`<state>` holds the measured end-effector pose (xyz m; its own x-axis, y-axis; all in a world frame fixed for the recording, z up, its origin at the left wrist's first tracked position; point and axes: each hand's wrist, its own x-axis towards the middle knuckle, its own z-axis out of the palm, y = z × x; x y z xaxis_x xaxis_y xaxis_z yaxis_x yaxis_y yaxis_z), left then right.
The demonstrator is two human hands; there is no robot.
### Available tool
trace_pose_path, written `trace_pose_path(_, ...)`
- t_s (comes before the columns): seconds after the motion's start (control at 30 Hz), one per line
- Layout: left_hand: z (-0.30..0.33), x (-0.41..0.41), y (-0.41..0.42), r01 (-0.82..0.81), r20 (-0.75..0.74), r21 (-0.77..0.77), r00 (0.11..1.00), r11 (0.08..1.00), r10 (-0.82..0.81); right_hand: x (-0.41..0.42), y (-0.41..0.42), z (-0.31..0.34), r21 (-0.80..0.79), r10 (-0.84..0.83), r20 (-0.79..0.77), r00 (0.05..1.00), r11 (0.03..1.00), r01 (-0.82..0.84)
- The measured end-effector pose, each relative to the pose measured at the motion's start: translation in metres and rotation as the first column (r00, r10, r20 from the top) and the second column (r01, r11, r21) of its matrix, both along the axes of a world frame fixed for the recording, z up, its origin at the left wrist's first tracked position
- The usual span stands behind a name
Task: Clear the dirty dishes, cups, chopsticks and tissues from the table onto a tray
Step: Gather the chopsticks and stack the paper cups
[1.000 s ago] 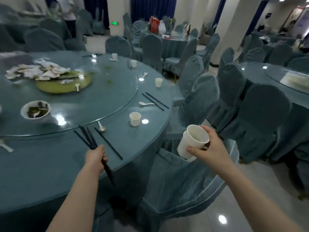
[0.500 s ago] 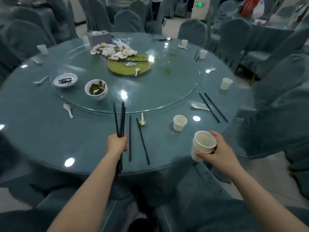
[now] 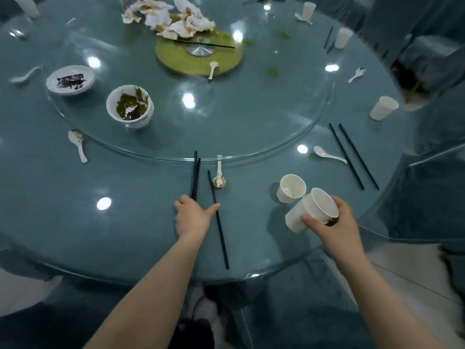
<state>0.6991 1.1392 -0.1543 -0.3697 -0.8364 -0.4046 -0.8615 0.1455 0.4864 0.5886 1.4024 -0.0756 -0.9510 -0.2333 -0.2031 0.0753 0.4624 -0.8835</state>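
My left hand [image 3: 192,217] is closed around a bundle of black chopsticks [image 3: 195,176] whose lower ends it hides, the thumb stretched out to touch a loose chopstick [image 3: 218,219] lying on the round table [image 3: 75,210]. My right hand [image 3: 332,224] is clamped on stacked paper cups [image 3: 310,210], tilted, just beside an upright paper cup [image 3: 291,188]; how many cups are nested I cannot tell. A soiled spoon [image 3: 219,178] lies at the rim of the glass turntable [image 3: 251,117], which carries a dirty bowl [image 3: 130,106], a dirty dish [image 3: 70,80] and crumpled tissues [image 3: 173,18] cut off by the top edge. Farther right lie a chopstick pair [image 3: 352,156], a clean spoon [image 3: 327,154] and another cup [image 3: 383,108]. The near table edge between my arms is bare.
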Motion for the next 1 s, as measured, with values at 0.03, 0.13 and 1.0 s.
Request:
trace_pose_path(0.03, -0.001, -0.003, 0.002, 0.007, 0.008, -0.017, 1.000, 1.000, -0.007, -0.001, -0.005, -0.003, -0.014, 0.004, 0.005, 1.000, 1.000, -0.004)
trace_pose_path(0.13, -0.002, -0.012, -0.001, 0.051, 0.040, -0.045, 0.998, 0.998, -0.049, -0.007, -0.021, -0.010, -0.041, 0.022, 0.003, 1.000, 0.999, -0.022)
trace_pose_path(1.0, 0.000, 0.007, -0.050, 0.361, 0.148, -0.025, 0.923, 0.932, -0.354, -0.041, -0.055, -0.053, 0.090, 0.105, 0.013, 0.994, 0.990, -0.105)
